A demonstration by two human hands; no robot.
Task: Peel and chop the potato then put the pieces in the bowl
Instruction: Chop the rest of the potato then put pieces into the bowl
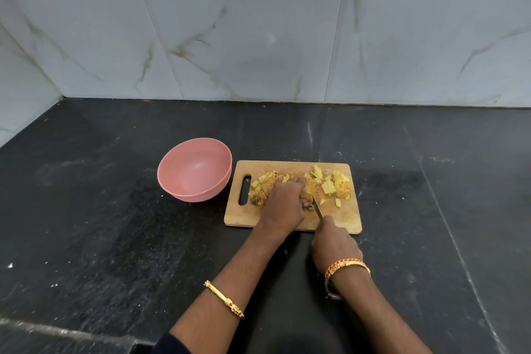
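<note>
Here, right hand [334,247] closed around knife [317,208] handle; handle itself hidden inside the fist, only the narrow blade showing beyond the knuckles. Blade ran away from the grip, up and slightly left, tip down on the cutting board [339,218] against the uncut potato [309,195] remnant. Left hand [286,201] lay just left of the blade, palm down, fingers curled over the remnant and pressing it to the board; thumb tip close beside the blade's flat. Remnant thus sat directly beyond the knife grip and under the left hand's fingertips, nearer the left hand than the right. Long axis of the remnant: could not tell, too much covered.

Outward from the blade: chopped pieces [334,184] scattered to the right and beyond, a second heap to the left past the left hand's knuckles. Bowl [195,169] stood well to the left of both hands, off the board's handle-slot end, just beside it but not touching; inside showed no pieces. Judged: chopping near its end, transfer to bowl not yet begun; next stroke depended on the small gap between blade and left thumb.

Hidden or unclear: remnant's size, whether peel remained, exact contact of the edge with the potato. Forearms cut off at the lower frame edge.
</note>
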